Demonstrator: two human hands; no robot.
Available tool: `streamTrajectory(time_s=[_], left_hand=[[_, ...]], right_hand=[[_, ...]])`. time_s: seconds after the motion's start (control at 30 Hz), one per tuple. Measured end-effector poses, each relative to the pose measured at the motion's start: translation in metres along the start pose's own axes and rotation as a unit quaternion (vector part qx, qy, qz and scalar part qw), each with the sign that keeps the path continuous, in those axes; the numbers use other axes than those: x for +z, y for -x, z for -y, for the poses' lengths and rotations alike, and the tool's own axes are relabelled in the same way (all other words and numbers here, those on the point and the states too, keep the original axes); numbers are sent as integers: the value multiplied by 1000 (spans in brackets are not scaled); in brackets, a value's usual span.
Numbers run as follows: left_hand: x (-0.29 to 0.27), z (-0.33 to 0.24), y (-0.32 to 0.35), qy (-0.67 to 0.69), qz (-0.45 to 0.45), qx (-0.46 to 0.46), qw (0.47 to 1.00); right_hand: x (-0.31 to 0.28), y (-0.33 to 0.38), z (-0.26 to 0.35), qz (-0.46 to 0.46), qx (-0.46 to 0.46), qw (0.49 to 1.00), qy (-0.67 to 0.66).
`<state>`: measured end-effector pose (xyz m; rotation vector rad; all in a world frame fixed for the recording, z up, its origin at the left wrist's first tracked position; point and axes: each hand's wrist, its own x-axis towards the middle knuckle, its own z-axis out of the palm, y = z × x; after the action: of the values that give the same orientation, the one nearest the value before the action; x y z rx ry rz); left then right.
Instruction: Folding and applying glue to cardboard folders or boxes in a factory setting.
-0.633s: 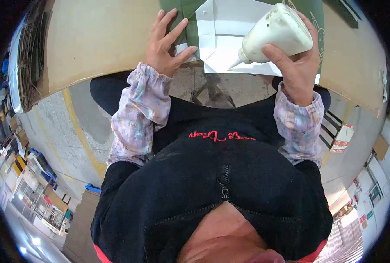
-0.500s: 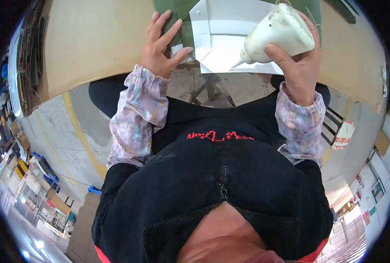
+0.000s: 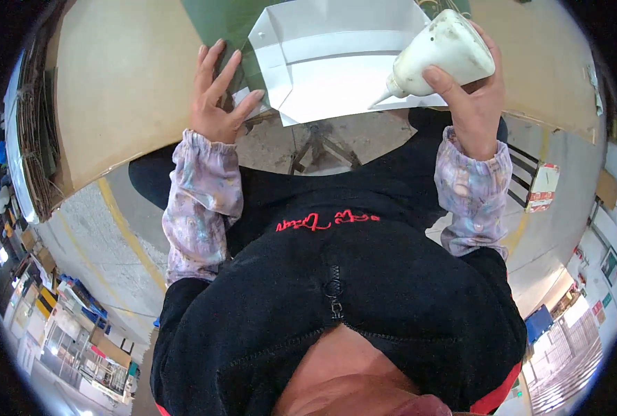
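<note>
My right hand (image 3: 471, 104) is wrapped round a white squeeze bottle (image 3: 450, 55) with a pointed nozzle. The bottle is tilted so that its tip points down and left, close to the near edge of a white folded paper sheet (image 3: 343, 83); whether it touches cannot be told. Creases and cut corner flaps show on the sheet. My left hand (image 3: 218, 97) lies open with fingers spread at the sheet's left, on the green bag or sheet (image 3: 228, 24) beneath. A small white piece (image 3: 244, 102) shows under that hand's thumb.
A tan tabletop (image 3: 121, 76) spreads to both sides, its near edge in front of my lap. Stacked brown cardboard (image 3: 34, 132) stands at the far left. Strings (image 3: 436, 7) lie behind the bottle. A red and white box (image 3: 543, 187) sits low on the right.
The paper sheet and my left hand appear further left in the view, partly because the view has shifted. The bottle's tip stays near the sheet's near edge, with more of the sheet showing left of it.
</note>
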<state>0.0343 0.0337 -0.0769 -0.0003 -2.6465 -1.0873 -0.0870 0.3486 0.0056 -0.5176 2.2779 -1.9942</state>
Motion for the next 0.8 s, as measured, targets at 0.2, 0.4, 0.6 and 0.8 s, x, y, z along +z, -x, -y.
streamTrajectory(time_s=[0.2,0.4,0.6,0.8], left_hand=[[0,-1,-2,-29,-7,43,999],[-1,1,-2,-6,-9,37,999],[0,2,0,-12,7,34,999],[1,-1,-2,9,-6,25,1000]], right_hand=[[-21,1,-3,-25,7,999,34],[-34,3,-2,-53,27,997,41],[-46,0,-6,-72,8,996,50],[-55,-3,-9,-82,9,995,48]])
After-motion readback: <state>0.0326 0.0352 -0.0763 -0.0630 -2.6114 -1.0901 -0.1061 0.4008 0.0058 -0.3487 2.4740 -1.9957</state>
